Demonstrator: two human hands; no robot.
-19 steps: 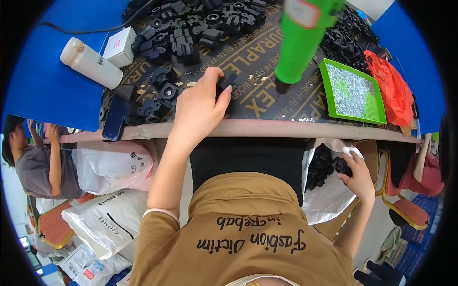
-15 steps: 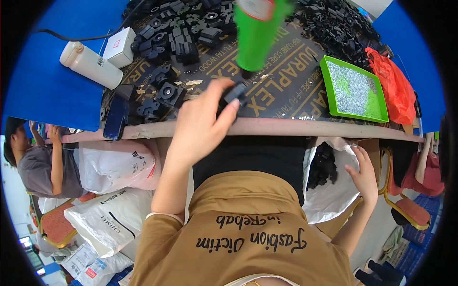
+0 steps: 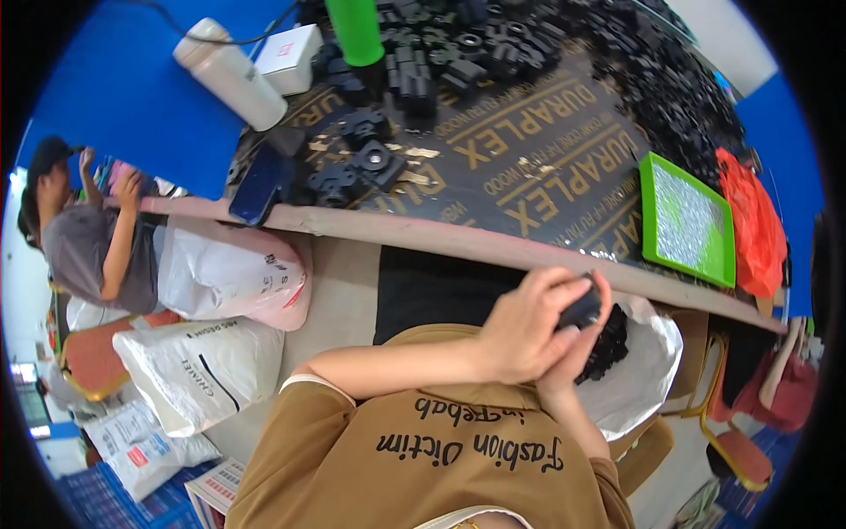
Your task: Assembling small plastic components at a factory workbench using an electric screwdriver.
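Above the white bag (image 3: pixel 648 370), my left hand (image 3: pixel 522 324) and my right hand (image 3: pixel 573 357) come together around a small black plastic part (image 3: pixel 582 309). The left fingers close over it from the left, while the right ones curl round from below and the right. Much of the part is hidden by the fingers. Inside the bag, just right of my hands, lies a heap of black plastic pieces (image 3: pixel 608 348). A green cylindrical tool (image 3: pixel 354 33) shows over the far left of the table; its top is cut off.
Black parts (image 3: pixel 476 40) cover the table's far side. A green tray of small silvery pieces (image 3: pixel 692 225) and a red plastic bag (image 3: pixel 749 220) are at right. A phone (image 3: pixel 256 187), white bottle (image 3: pixel 233 75) and white box (image 3: pixel 289 57) are at left. A person (image 3: pixel 84 234) sits beyond.
My left hand has brought the black part from the table edge down and right. My right hand has left the bag's rim and joined it. The view has turned; the green tool appears farther left.
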